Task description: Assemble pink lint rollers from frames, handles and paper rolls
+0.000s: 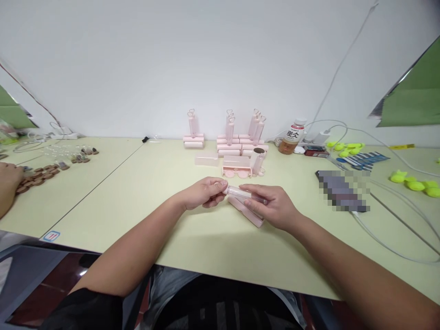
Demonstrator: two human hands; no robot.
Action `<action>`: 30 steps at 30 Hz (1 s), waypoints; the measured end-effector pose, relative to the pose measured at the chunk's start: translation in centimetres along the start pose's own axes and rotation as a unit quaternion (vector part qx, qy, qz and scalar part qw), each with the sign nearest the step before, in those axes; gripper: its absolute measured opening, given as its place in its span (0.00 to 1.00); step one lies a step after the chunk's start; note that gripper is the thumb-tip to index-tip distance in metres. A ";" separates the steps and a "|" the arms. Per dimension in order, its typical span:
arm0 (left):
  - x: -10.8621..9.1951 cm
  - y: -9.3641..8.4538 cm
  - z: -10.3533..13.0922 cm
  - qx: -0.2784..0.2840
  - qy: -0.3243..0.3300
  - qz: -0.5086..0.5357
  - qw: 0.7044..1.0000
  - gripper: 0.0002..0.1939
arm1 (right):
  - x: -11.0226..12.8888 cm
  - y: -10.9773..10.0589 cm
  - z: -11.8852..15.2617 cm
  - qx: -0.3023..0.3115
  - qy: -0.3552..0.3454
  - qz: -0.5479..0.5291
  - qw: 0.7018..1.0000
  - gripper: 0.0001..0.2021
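Between my two hands lies a clear and white tube (239,193), held roughly level above the table. My left hand (205,192) pinches its left end. At the right end, the fingers of my right hand (271,204) are closed around it. Just beneath the tube and my right hand, a pale pink case (248,213) rests slantwise on the table. Beyond my hands is another pink box (236,162) with a pink glasses-shaped part (237,173) at its front. A cylinder with a dark open top (257,158) stands beside it.
Pink boxes (228,150) with upright tubes line the wall. A labelled bottle (292,136), a phone (341,190), cables and yellow-green pieces (415,183) are on the right. At far left, another person's hand (9,183) is near brown pieces (37,178).
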State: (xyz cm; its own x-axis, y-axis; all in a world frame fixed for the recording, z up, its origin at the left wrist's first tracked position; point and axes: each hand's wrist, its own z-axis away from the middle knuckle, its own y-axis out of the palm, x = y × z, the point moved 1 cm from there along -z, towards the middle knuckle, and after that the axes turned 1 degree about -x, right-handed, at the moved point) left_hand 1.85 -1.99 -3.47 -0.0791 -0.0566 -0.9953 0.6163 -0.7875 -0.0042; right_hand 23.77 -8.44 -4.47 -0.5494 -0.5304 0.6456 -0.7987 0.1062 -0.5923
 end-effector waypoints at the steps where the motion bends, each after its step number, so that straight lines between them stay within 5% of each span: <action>1: 0.0 -0.1 0.1 0.004 -0.005 -0.019 1.000 0.24 | 0.0 0.1 0.0 0.018 -0.001 0.004 1.000 0.16; 4: 0.0 0.0 0.2 -0.022 -0.019 -0.054 0.998 0.24 | 0.1 0.3 0.1 0.053 -0.015 0.028 0.998 0.16; 9: 0.3 0.8 -0.1 -0.098 -0.029 0.002 0.995 0.23 | 0.3 0.8 0.5 0.022 -0.025 0.072 0.997 0.17; 30: 0.6 2.9 -0.9 -0.151 -0.005 0.158 0.976 0.19 | 0.5 1.4 0.7 -0.029 -0.015 0.076 0.997 0.16</action>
State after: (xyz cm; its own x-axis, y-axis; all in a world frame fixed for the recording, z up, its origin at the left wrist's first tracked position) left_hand 4.27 -3.79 -4.13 0.1456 -0.2749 -0.9504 0.8142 -0.5123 0.2729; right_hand 22.48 -9.14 -5.30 -0.6584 -0.5294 0.5351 -0.7199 0.2352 -0.6530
